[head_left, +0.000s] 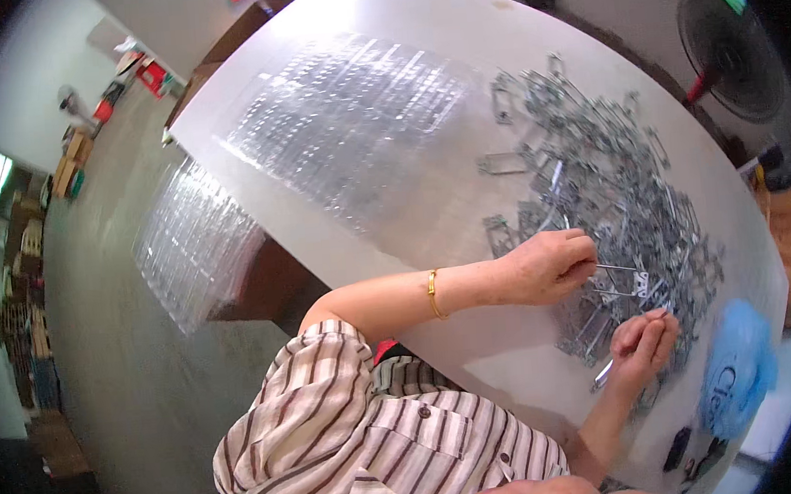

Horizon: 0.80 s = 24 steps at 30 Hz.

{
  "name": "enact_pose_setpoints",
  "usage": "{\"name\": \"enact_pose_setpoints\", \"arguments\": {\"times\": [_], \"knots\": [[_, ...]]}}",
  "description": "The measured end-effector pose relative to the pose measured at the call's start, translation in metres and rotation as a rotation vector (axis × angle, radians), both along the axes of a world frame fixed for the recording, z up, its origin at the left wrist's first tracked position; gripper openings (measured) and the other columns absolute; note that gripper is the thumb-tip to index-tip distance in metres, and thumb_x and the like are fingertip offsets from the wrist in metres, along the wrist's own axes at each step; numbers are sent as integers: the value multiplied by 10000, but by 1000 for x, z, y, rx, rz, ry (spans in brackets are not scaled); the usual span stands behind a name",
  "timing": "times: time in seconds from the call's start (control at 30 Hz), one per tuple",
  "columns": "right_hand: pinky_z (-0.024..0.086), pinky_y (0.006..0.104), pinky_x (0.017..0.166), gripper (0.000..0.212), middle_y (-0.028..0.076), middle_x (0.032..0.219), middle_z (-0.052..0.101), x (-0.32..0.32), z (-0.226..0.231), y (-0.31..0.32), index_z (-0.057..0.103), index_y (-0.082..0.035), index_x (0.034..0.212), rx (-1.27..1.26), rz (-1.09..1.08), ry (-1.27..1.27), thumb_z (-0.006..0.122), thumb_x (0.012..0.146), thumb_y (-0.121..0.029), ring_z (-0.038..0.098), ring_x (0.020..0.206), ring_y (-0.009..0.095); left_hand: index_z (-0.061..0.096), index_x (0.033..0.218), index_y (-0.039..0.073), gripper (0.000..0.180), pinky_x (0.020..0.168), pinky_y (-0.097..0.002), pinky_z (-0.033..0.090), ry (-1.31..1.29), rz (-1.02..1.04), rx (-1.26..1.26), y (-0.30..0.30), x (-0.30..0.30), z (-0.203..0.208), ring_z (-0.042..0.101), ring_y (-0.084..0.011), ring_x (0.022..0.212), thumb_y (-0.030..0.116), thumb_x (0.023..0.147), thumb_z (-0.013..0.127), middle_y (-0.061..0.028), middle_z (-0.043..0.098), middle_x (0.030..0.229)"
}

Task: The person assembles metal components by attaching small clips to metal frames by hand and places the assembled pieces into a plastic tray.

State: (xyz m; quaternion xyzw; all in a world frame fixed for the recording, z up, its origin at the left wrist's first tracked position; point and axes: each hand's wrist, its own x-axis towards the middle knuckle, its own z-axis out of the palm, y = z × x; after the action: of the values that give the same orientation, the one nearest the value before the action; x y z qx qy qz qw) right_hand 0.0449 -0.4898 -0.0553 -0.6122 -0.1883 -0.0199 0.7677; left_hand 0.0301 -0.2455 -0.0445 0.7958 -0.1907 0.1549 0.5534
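Striped shirt fills the lower frame; right of centre, left hand (550, 267) pinches a metal clip (622, 271) from the pile (609, 184) on the worktop (430, 216); right hand (643, 344) grips another piece, seemingly mid-sorting.

A heap of metal clips (610, 193) is lying on the table (415, 22), filling its three-o'clock side. The left hand (550, 267) is resting at the heap's seven-o'clock edge, touching the clips there. The right hand (643, 346) is sitting at five o'clock from the left hand, near it, at the heap's six-o'clock edge. A plastic bag (738, 369) is lying at three o'clock from the right hand, on the table's rim. Stacked plastic trays (348, 121) are lying at ten o'clock from the heap, and more trays (193, 249) are overhanging the table's nine-o'clock edge. A fan (731, 53) is standing beyond the table at two o'clock.
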Motion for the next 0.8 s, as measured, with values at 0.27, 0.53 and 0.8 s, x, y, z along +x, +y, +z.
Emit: {"name": "enact_pose_setpoints", "arguments": {"times": [0.27, 0.53, 0.8], "knots": [[427, 240, 506, 114, 13, 655, 526, -32, -22, 40, 556, -51, 1010, -285, 396, 94, 539, 1049, -157, 513, 543, 95, 628, 898, 7, 61, 604, -343, 488, -258, 543, 184, 106, -25, 65, 610, -227, 676, 59, 910, 659, -121, 610, 771], [479, 272, 527, 82, 34, 669, 611, -64, -21, 69, 599, -37, 985, -555, 686, 23, 622, 999, -114, 596, 577, 109, 694, 944, -9, 138, 636, -297, 525, -135, 1195, 537, 323, -128, 82, 672, -173, 697, 117, 947, 639, -124, 703, 785], [483, 359, 500, 105, 117, 676, 645, -74, -37, 102, 632, -84, 954, -722, 707, -347, 705, 927, -156, 640, 548, 279, 725, 896, 31, 208, 821, -444, 535, 231, 1459, 647, 455, -172, 49, 697, -365, 885, 210, 897, 619, -206, 719, 907]]}}
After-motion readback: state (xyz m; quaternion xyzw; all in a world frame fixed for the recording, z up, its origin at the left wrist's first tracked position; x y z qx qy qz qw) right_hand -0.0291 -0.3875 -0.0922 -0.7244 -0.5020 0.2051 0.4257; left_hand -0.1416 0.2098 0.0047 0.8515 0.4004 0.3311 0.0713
